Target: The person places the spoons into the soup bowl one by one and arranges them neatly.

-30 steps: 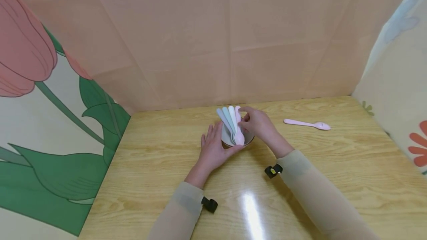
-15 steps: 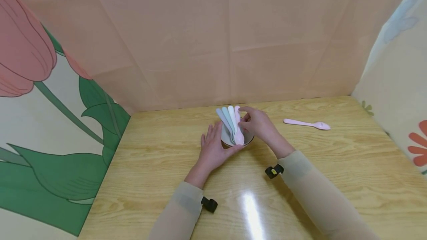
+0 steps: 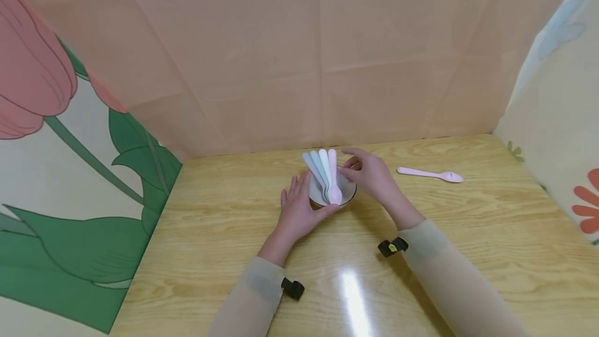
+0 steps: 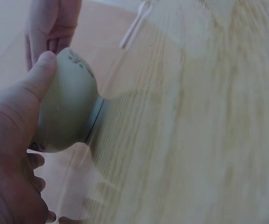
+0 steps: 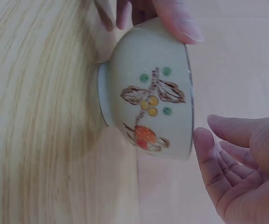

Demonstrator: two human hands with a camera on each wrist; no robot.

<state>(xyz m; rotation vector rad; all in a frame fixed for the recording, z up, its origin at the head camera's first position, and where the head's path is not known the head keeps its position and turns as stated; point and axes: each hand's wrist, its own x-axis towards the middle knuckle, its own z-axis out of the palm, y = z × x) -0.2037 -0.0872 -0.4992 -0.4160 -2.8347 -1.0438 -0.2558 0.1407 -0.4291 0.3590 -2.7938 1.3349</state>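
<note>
A patterned ceramic bowl (image 3: 348, 190) stands on the wooden table, painted with fruit and leaves on its outside (image 5: 148, 102). My left hand (image 3: 300, 213) grips it from the left, thumb at the near rim and fingers along the side. Inside lean a pink spoon (image 3: 334, 181), a white spoon (image 3: 323, 156), a mint spoon (image 3: 315, 157) and a lilac spoon (image 3: 307, 159), fanned out with handles pointing away. My right hand (image 3: 372, 173) is at the bowl's right rim, holding nothing, its bent fingers and thumb apart. Neither wrist view shows the spoons in the bowl.
Another pink spoon (image 3: 428, 173) lies on the table (image 3: 210, 233) to the right of my right hand. A pinkish cloth backdrop (image 3: 262, 66) rises behind the table's far edge. Flower-printed panels flank the table on both sides.
My right hand has let go of the pink spoon in the bowl and moved slightly right. That spoon now leans by itself beside the others. My left hand has stayed on the bowl.
</note>
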